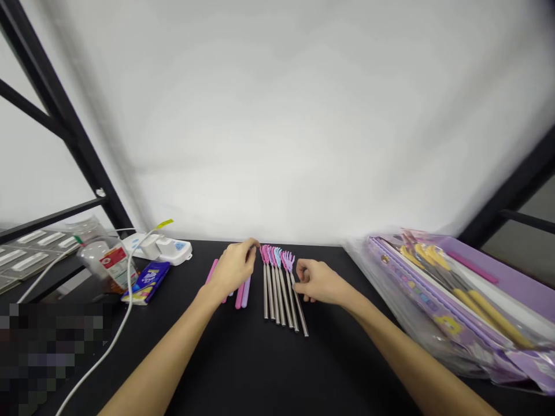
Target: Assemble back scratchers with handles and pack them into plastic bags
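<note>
A row of several back scratchers (277,289) lies on the black table, with metal rods toward me and pink, blue and purple claw heads at the far end. My left hand (236,263) is at the row's left, its bent fingers apart and a fingertip by the leftmost pink claw. Under it lie several pink and purple tubes (240,294), partly hidden. My right hand (318,281) is curled at the right end, its thumb over the rod of the rightmost, purple-headed back scratcher (302,315), which lies slightly slanted.
At right lies a purple box (511,271) in clear plastic, holding yellow-handled back scratchers (485,306). To the left are a white power strip (173,250), a blue snack packet (150,280), a clear bottle (104,260) and a white cable (125,312). Behind stands a white wall (277,144).
</note>
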Available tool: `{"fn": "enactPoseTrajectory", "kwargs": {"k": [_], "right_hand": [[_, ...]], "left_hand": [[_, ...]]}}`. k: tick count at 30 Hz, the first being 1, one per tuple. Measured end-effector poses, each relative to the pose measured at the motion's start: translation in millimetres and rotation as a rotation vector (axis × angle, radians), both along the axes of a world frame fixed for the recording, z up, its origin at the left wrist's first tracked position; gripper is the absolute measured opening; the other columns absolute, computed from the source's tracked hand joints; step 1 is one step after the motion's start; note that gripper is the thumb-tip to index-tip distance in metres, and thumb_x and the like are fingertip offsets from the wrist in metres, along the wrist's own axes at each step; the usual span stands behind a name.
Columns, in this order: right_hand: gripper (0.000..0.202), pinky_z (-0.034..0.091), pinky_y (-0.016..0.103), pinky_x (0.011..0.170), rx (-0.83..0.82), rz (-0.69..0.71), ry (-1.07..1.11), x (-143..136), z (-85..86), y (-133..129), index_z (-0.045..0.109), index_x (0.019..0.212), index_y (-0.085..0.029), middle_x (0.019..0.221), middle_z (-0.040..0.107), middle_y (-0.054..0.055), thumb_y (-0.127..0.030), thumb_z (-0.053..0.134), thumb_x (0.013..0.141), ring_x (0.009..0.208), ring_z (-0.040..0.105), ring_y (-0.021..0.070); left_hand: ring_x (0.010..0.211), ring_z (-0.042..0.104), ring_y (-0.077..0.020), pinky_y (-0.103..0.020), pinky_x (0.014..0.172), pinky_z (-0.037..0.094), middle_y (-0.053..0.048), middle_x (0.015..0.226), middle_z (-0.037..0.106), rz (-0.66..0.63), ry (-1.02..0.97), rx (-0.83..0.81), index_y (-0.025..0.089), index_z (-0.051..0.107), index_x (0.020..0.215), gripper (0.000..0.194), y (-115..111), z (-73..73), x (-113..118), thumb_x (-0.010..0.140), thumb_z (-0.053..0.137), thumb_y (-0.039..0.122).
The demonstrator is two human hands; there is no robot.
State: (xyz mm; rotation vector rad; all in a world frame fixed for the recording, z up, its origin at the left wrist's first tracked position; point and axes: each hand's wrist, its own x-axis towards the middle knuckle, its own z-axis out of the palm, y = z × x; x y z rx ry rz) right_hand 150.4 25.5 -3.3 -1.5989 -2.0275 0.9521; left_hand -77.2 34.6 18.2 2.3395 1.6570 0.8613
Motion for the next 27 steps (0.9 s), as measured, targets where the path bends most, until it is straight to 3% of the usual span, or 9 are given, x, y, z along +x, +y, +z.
{"fn": "enactPoseTrajectory", "kwargs": {"k": [3, 7, 10, 13, 18, 21, 24, 27], "right_hand": [[0.023, 0.042, 0.018, 0.042, 0.047, -0.038, 0.002, -5.0, -8.4, -3.2, 0.04, 0.069, -0.023, 0.051, 0.062, -0.005, -0.012, 0.059, 0.065, 0.046, 0.063, 0.013], [0.023, 0.044, 0.02, 0.044, 0.027, -0.101, 0.096, -1.5, -13.6, -3.4, 0.04, 0.072, -0.024, 0.049, 0.062, -0.006, -0.013, 0.059, 0.064, 0.046, 0.061, 0.0128], [0.023, 0.043, 0.02, 0.045, -0.083, -0.122, 0.304, 5.3, -15.5, -2.9, 0.042, 0.074, -0.023, 0.047, 0.06, -0.006, -0.013, 0.06, 0.065, 0.045, 0.057, 0.0118], [0.023, 0.04, 0.019, 0.045, -0.168, -0.17, 0.578, 12.7, -12.9, -5.3, 0.047, 0.079, -0.022, 0.049, 0.057, -0.007, -0.013, 0.063, 0.065, 0.046, 0.052, 0.0092], [0.039, 0.045, 0.019, 0.048, -0.24, -0.304, 1.003, 23.2, -3.8, -8.3, 0.059, 0.098, -0.021, 0.062, 0.062, -0.004, -0.013, 0.075, 0.063, 0.051, 0.053, 0.0085], [0.03, 0.05, 0.019, 0.052, -0.233, -0.276, 1.091, 26.8, 0.0, -6.8, 0.067, 0.095, -0.019, 0.069, 0.063, -0.001, -0.017, 0.077, 0.067, 0.058, 0.056, 0.0097], [0.014, 0.053, 0.019, 0.058, -0.118, -0.264, 1.16, 26.9, 3.9, -6.2, 0.07, 0.082, -0.019, 0.077, 0.063, 0.001, -0.023, 0.078, 0.071, 0.067, 0.061, 0.0113], [0.016, 0.055, 0.02, 0.065, 0.043, -0.274, 1.238, 25.5, 7.9, -7.5, 0.069, 0.082, -0.021, 0.082, 0.065, 0.0, -0.027, 0.08, 0.072, 0.076, 0.066, 0.0134]], "left_hand": [[0.074, 0.065, -0.0179, -0.026, 0.067, 0.045, -0.004, 0.082, 0.07, 0.065, 0.132, -0.068, 0.021, 0.064, 0.105, 0.03, -2.8, 3.0, -10.4, 0.092, 0.038, 0.02], [0.076, 0.068, -0.0231, -0.03, 0.068, 0.048, -0.008, 0.081, 0.07, 0.081, 0.271, -0.159, 0.02, 0.067, 0.082, 0.017, -10.2, 2.3, -4.5, 0.085, 0.051, 0.023], [0.085, 0.068, -0.0276, -0.035, 0.076, 0.049, -0.011, 0.086, 0.069, 0.09, 0.342, -0.198, 0.018, 0.065, 0.08, 0.007, -17.4, 0.2, 6.6, 0.081, 0.059, 0.021], [0.091, 0.067, -0.0297, -0.039, 0.08, 0.049, -0.013, 0.094, 0.069, 0.077, 0.371, -0.218, 0.017, 0.063, 0.089, 0.01, -21.2, -2.4, 13.0, 0.081, 0.058, 0.018], [0.099, 0.065, -0.0291, -0.038, 0.082, 0.049, -0.015, 0.102, 0.066, 0.047, 0.316, -0.219, 0.014, 0.054, 0.117, 0.029, -18.7, -8.9, 13.4, 0.088, 0.047, 0.016], [0.107, 0.061, -0.0244, -0.036, 0.091, 0.047, -0.013, 0.111, 0.061, -0.038, 0.216, -0.162, 0.016, 0.046, 0.129, 0.035, -19.1, -9.8, 13.6, 0.097, 0.036, 0.022], [0.104, 0.06, -0.0203, -0.034, 0.094, 0.046, -0.011, 0.12, 0.054, -0.185, 0.032, -0.077, 0.021, 0.043, 0.132, 0.035, -23.7, -6.9, 16.8, 0.101, 0.029, 0.028], [0.103, 0.06, -0.018, -0.033, 0.096, 0.046, -0.008, 0.123, 0.051, -0.298, -0.06, -0.041, 0.025, 0.044, 0.131, 0.033, -29.4, -2.3, 23.0, 0.102, 0.03, 0.031]]}}
